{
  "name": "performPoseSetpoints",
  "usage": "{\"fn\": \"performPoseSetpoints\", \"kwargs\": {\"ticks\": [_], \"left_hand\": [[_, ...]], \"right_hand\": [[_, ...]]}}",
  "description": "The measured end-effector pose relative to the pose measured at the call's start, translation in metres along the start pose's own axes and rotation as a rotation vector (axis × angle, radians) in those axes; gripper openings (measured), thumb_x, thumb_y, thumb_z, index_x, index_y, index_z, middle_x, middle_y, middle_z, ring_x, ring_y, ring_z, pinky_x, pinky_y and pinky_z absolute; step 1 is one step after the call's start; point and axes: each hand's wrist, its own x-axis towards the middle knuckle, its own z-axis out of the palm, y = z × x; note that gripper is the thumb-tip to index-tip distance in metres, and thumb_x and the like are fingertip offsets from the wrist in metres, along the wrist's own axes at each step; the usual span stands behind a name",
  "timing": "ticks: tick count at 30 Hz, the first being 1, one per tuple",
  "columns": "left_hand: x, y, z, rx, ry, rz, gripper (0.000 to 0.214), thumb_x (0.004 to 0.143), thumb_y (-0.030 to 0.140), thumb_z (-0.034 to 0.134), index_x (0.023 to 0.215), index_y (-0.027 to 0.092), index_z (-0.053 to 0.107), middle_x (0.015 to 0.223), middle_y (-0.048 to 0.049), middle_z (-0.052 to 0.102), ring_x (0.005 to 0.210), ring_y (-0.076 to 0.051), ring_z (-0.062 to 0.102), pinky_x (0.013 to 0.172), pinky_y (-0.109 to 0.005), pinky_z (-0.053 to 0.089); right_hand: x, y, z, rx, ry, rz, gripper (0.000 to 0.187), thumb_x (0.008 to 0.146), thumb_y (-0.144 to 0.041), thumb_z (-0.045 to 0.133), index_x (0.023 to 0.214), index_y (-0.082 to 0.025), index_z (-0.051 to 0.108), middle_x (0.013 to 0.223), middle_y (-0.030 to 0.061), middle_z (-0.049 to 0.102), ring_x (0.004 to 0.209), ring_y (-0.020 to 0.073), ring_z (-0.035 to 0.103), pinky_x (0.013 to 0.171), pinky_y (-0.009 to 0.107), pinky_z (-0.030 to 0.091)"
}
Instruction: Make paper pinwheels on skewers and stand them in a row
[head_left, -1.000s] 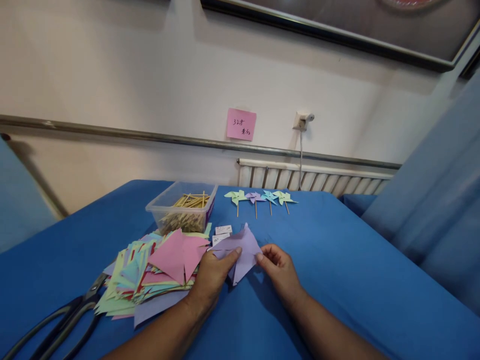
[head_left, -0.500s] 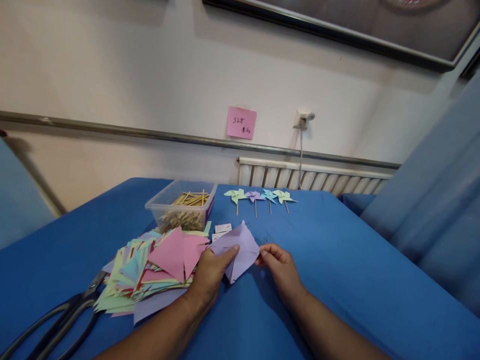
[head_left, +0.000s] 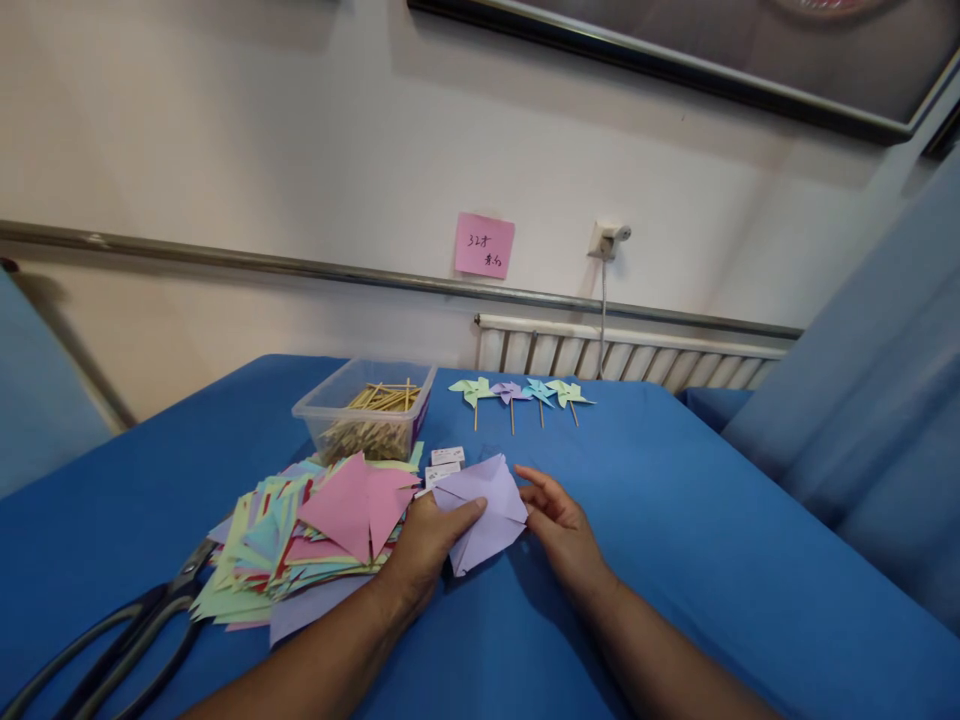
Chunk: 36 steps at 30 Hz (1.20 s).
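A square of purple paper (head_left: 491, 520), slit in from its corners, is held tilted above the blue cloth. My left hand (head_left: 424, 545) is closed on its left side, thumb pressed on top and the fingers hidden beneath. My right hand (head_left: 559, 525) is at the paper's right corner, thumb tip at the edge, index finger lifted away from the thumb. Left of the paper lies a pile of cut coloured sheets (head_left: 255, 560), topped by a pink slit square (head_left: 341, 510). Two small white boxes (head_left: 448, 456) stand just behind the purple paper.
Behind the pile, a clear plastic tub (head_left: 322, 410) holds many thin wooden sticks (head_left: 386, 398). Several finished paper pinwheels (head_left: 510, 392) lie in a row at the table's back. Large black-handled scissors (head_left: 161, 610) rest at the left front. A radiator (head_left: 555, 350) runs along the wall.
The purple paper has turned slightly and come a little nearer and to the right. My right index finger has lifted from its pinch at the corner.
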Motion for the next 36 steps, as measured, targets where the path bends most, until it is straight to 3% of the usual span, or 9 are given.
{"fn": "performPoseSetpoints", "kwargs": {"ticks": [3,7,13,18,26,32,36], "left_hand": [[-0.001,0.002,-0.002,0.006,-0.035,-0.001,0.038,0.066,0.030,0.072,0.098,0.011,0.066,0.088,-0.0107,0.072,0.071,-0.021,0.065,0.065,-0.030,0.048],[-0.004,0.007,-0.001,0.012,-0.067,-0.039,0.034,0.065,0.029,0.072,0.094,0.011,0.066,0.086,-0.0101,0.072,0.069,-0.021,0.064,0.064,-0.030,0.048],[-0.007,0.012,0.000,0.110,-0.134,-0.061,0.032,0.066,0.027,0.070,0.093,0.010,0.066,0.076,-0.0073,0.071,0.062,-0.017,0.061,0.055,-0.024,0.045],[-0.008,0.015,0.004,0.150,-0.090,-0.085,0.031,0.062,0.027,0.072,0.088,0.012,0.067,0.069,-0.0050,0.070,0.057,-0.016,0.060,0.054,-0.025,0.046],[-0.007,0.011,0.004,0.211,-0.062,-0.036,0.026,0.060,0.027,0.074,0.084,0.015,0.068,0.067,-0.0016,0.069,0.059,-0.017,0.060,0.057,-0.025,0.045],[-0.010,0.007,0.004,-0.027,-0.200,-0.023,0.032,0.072,0.027,0.063,0.100,0.013,0.065,0.075,-0.0049,0.068,0.064,-0.016,0.059,0.060,-0.025,0.043],[-0.010,0.003,0.004,0.017,-0.193,-0.006,0.036,0.073,0.025,0.063,0.106,0.012,0.063,0.080,-0.0057,0.068,0.069,-0.017,0.060,0.063,-0.026,0.044]], "right_hand": [[-0.002,-0.001,0.000,-0.021,-0.086,0.013,0.031,0.070,-0.030,0.070,0.099,-0.022,0.066,0.086,0.0033,0.068,0.080,0.0176,0.061,0.072,0.028,0.045],[-0.006,-0.004,-0.002,-0.102,-0.150,0.061,0.023,0.068,-0.033,0.071,0.086,-0.021,0.068,0.079,0.0021,0.067,0.071,0.0161,0.060,0.067,0.027,0.044],[-0.009,-0.013,-0.007,-0.040,-0.185,0.076,0.024,0.067,-0.034,0.073,0.087,-0.022,0.068,0.076,0.0005,0.065,0.070,0.0139,0.058,0.069,0.026,0.044],[-0.009,-0.017,-0.008,-0.043,-0.231,0.068,0.020,0.070,-0.034,0.071,0.084,-0.021,0.068,0.074,0.0015,0.064,0.071,0.0146,0.057,0.071,0.027,0.043],[-0.008,-0.008,-0.001,-0.265,-0.092,-0.048,0.014,0.068,-0.032,0.070,0.067,-0.019,0.066,0.068,-0.0009,0.057,0.062,0.0126,0.049,0.061,0.024,0.039],[-0.006,-0.001,0.001,-0.214,0.032,0.019,0.021,0.068,-0.037,0.069,0.068,-0.017,0.061,0.058,-0.0027,0.054,0.052,0.0107,0.046,0.053,0.023,0.037],[-0.006,-0.001,0.002,-0.157,0.081,0.023,0.021,0.067,-0.036,0.071,0.070,-0.017,0.062,0.060,-0.0025,0.055,0.055,0.0106,0.047,0.055,0.023,0.038]]}}
